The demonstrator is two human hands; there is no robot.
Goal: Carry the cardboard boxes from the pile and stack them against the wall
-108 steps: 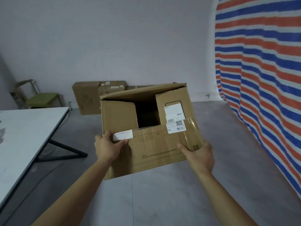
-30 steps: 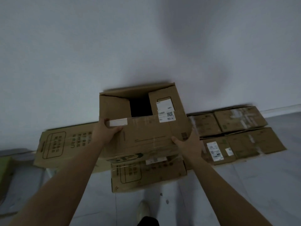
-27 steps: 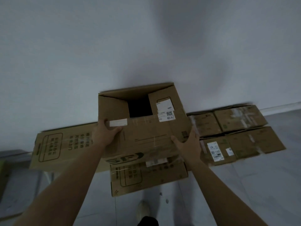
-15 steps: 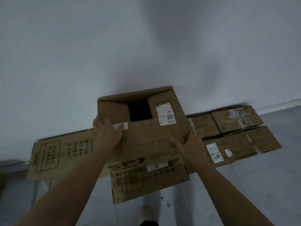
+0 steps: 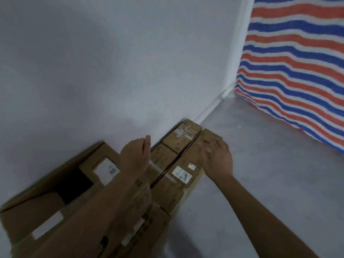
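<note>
The open box [image 5: 61, 185] sits on the stack against the wall [image 5: 111, 71], its open top dark, at lower left. Both hands are off it. Left hand [image 5: 135, 157] hovers with fingers loosely curled, empty; right hand [image 5: 217, 157] is spread, empty, over the low boxes [image 5: 178, 175] on the floor [image 5: 260, 164] to the right. Judgement: the box is placed; best practice is to check it lies flush to the wall and square on the box beneath. Several white labels [image 5: 107, 171] are visible; blur leaves no writing legible.
</note>
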